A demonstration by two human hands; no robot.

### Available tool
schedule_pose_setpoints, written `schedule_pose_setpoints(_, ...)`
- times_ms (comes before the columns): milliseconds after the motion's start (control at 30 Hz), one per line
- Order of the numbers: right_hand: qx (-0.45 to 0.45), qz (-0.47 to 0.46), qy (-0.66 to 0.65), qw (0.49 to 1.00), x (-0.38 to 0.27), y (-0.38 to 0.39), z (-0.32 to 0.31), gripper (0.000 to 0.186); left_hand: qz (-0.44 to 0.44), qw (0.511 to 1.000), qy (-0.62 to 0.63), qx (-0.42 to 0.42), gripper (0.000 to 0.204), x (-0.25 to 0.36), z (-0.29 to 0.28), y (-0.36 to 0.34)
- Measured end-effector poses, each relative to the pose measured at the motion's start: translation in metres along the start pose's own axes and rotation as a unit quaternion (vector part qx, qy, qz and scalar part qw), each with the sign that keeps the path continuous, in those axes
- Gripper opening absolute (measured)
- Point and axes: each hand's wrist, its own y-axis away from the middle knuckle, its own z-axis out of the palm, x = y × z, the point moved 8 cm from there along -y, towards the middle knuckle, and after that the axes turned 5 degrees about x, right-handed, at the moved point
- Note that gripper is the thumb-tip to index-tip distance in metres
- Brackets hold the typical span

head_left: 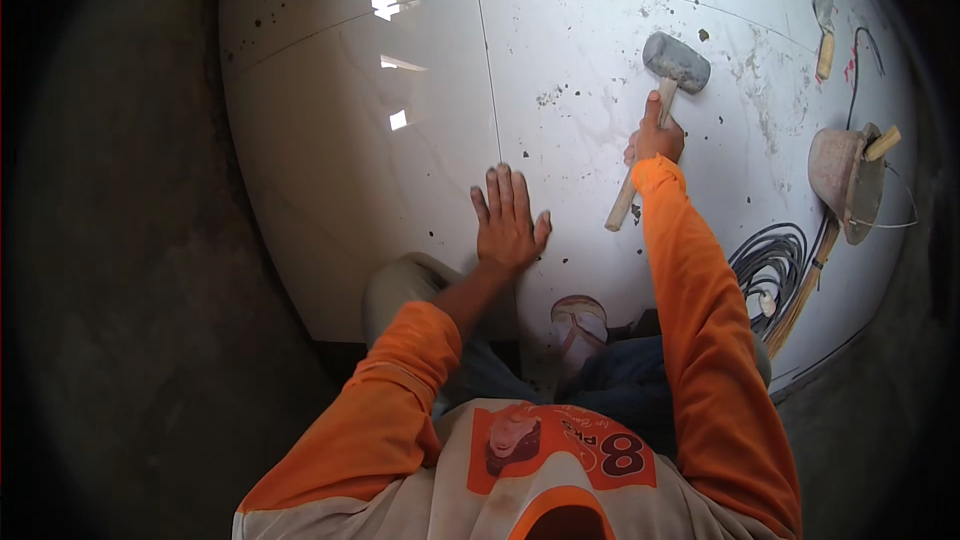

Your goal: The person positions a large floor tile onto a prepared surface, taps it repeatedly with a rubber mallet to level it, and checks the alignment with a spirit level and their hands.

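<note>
My right hand is closed round the wooden handle of a rubber mallet, its thumb stretched along the handle toward the grey head. The handle's end sticks out below the hand. Whether the mallet's head touches the floor, I cannot tell. My left hand lies flat with fingers spread on the pale floor tiles, over the joint between two of them. Dark crumbs are scattered over the glossy tiles.
At the right lies a tipped bucket with a wooden handle showing in it. Beside it are a coil of black cable, a straw broom and a trowel. My sandalled foot is between my arms. A dark wall borders the left side.
</note>
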Motion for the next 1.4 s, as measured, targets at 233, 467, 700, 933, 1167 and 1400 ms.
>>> schedule_pose_setpoints(233, -0.012, -0.007, -0.034, 0.999, -0.012, 0.006, 0.006, 0.059, -0.001, 0.999, 0.037, 0.012, 0.080, 0.001, 0.000, 0.019)
schedule_pose_setpoints(467, -0.004, -0.014, -0.036, 0.999, -0.012, 0.008, -0.001, 0.060, -0.057, 0.997, -0.044, 0.024, 0.074, -0.086, -0.057, -0.114)
schedule_pose_setpoints(700, -0.049, -0.027, -0.047, 0.997, -0.005, 0.004, 0.016, 0.065, -0.248, 0.956, -0.119, 0.099, 0.072, -0.265, -0.095, -0.009)
schedule_pose_setpoints(933, -0.076, -0.059, 0.103, 0.990, -0.020, -0.036, 0.015, 0.080, -0.378, 0.914, -0.131, -0.067, 0.075, -0.329, -0.014, 0.312)
schedule_pose_setpoints(1167, 0.177, -0.322, 0.228, 0.901, -0.014, 0.002, -0.038, 0.068, -0.678, 0.703, 0.213, -0.038, 0.069, -0.306, -0.025, 0.427)
schedule_pose_setpoints(1400, -0.079, -0.717, 0.185, 0.667, 0.073, 0.225, 0.040, 0.050, -0.653, 0.432, 0.617, 0.076, 0.062, -0.261, -0.035, 0.386)
